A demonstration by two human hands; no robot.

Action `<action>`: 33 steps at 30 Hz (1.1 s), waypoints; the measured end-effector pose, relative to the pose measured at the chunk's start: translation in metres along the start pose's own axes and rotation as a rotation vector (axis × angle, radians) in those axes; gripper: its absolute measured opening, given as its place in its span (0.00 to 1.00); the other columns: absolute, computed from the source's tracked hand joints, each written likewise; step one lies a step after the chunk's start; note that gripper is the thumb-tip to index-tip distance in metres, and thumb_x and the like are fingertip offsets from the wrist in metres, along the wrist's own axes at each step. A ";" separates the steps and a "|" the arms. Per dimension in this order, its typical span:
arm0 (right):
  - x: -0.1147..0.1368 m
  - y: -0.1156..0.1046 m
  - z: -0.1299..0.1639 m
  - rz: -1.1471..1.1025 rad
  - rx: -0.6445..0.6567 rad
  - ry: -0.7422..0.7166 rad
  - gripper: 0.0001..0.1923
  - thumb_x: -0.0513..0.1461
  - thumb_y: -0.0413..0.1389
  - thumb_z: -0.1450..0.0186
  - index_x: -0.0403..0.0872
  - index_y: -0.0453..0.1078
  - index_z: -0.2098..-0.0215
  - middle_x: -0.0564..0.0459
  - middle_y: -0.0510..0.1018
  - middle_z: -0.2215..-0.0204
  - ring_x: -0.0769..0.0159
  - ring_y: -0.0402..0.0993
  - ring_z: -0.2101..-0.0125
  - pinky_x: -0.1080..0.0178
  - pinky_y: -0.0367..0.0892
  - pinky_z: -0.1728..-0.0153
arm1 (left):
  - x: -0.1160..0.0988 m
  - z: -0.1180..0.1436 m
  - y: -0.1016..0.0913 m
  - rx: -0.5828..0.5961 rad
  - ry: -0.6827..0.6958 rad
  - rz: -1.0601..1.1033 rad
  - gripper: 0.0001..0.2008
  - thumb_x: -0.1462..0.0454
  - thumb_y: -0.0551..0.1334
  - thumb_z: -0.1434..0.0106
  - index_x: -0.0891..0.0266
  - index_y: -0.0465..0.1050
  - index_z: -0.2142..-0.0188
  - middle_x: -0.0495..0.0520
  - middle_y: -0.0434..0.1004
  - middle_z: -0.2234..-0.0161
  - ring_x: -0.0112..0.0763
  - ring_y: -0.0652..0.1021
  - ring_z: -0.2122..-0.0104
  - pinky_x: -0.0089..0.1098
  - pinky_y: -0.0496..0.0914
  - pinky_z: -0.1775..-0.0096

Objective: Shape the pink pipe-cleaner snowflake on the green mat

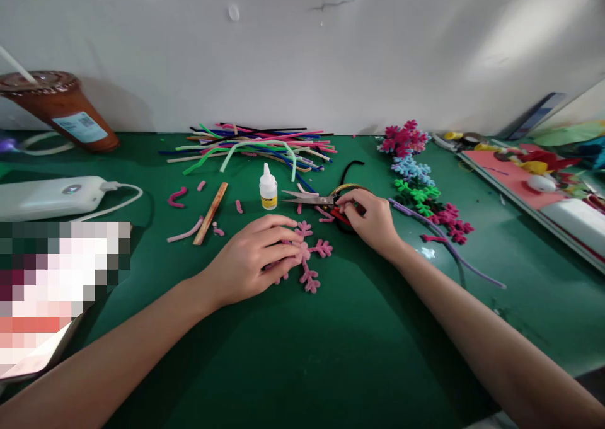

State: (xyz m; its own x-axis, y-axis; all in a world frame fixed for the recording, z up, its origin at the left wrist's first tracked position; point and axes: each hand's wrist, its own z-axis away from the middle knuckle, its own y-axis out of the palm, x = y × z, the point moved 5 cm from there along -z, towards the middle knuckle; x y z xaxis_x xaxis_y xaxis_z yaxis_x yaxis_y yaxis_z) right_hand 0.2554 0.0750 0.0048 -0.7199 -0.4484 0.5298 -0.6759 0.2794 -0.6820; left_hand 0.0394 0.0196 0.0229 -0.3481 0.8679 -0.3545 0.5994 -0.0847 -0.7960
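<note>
A pink pipe-cleaner snowflake (311, 283) lies flat on the green tabletop. My left hand (258, 256) rests over its left part with fingers stretched out, covering some of its arms. Farther right, my right hand (371, 218) is closed at the handles of the scissors (314, 199), whose blades point left and are slightly apart. A small white glue bottle (268, 189) with a yellow label stands upright just left of the blade tips. Short pink pipe-cleaner pieces (239, 206) lie around, several near a flat wooden stick (210, 213).
Loose colourful pipe cleaners (255, 145) are heaped against the wall. Finished snowflakes (416, 189) in several colours sit at the right, beside a purple pipe cleaner (449, 243). At left are a drink cup (66, 114), a white device (57, 196) with a cable, and a tablet (61, 328).
</note>
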 end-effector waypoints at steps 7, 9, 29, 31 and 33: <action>-0.001 0.001 0.000 -0.007 -0.002 0.003 0.10 0.31 0.50 0.41 0.46 0.72 0.69 0.53 0.77 0.73 0.67 0.71 0.73 0.65 0.64 0.71 | -0.003 0.002 0.003 0.055 0.048 -0.039 0.11 0.66 0.61 0.38 0.61 0.74 0.55 0.52 0.79 0.57 0.40 0.71 0.52 0.42 0.70 0.53; -0.001 0.001 0.000 -0.007 0.001 0.005 0.10 0.31 0.50 0.41 0.46 0.72 0.69 0.53 0.77 0.73 0.67 0.71 0.73 0.65 0.64 0.71 | -0.003 0.002 0.005 0.079 0.045 -0.047 0.12 0.66 0.60 0.37 0.60 0.74 0.53 0.52 0.79 0.56 0.40 0.70 0.51 0.42 0.69 0.52; -0.001 0.001 0.000 0.005 0.007 0.006 0.10 0.31 0.49 0.40 0.46 0.72 0.69 0.53 0.76 0.73 0.67 0.71 0.73 0.65 0.64 0.72 | -0.005 0.001 0.007 0.143 0.041 -0.055 0.13 0.65 0.59 0.36 0.60 0.72 0.51 0.54 0.78 0.56 0.38 0.71 0.53 0.40 0.69 0.52; -0.001 0.001 0.000 0.008 0.006 0.003 0.10 0.31 0.49 0.40 0.47 0.72 0.69 0.53 0.76 0.73 0.66 0.71 0.72 0.64 0.64 0.71 | -0.006 0.000 0.006 0.151 0.036 -0.072 0.13 0.63 0.58 0.36 0.60 0.72 0.52 0.55 0.77 0.57 0.38 0.72 0.53 0.39 0.69 0.53; -0.001 0.001 0.000 0.010 0.002 -0.002 0.10 0.31 0.49 0.40 0.47 0.72 0.69 0.53 0.76 0.74 0.66 0.71 0.72 0.64 0.64 0.71 | -0.008 0.000 0.005 0.146 0.028 -0.094 0.11 0.62 0.58 0.35 0.62 0.72 0.54 0.57 0.77 0.58 0.38 0.72 0.53 0.39 0.69 0.53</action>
State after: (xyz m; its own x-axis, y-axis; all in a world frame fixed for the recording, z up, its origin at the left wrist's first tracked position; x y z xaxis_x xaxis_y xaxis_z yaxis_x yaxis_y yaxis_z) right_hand 0.2557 0.0760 0.0038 -0.7265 -0.4470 0.5219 -0.6681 0.2820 -0.6885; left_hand 0.0456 0.0124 0.0219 -0.3759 0.8885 -0.2632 0.4539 -0.0711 -0.8882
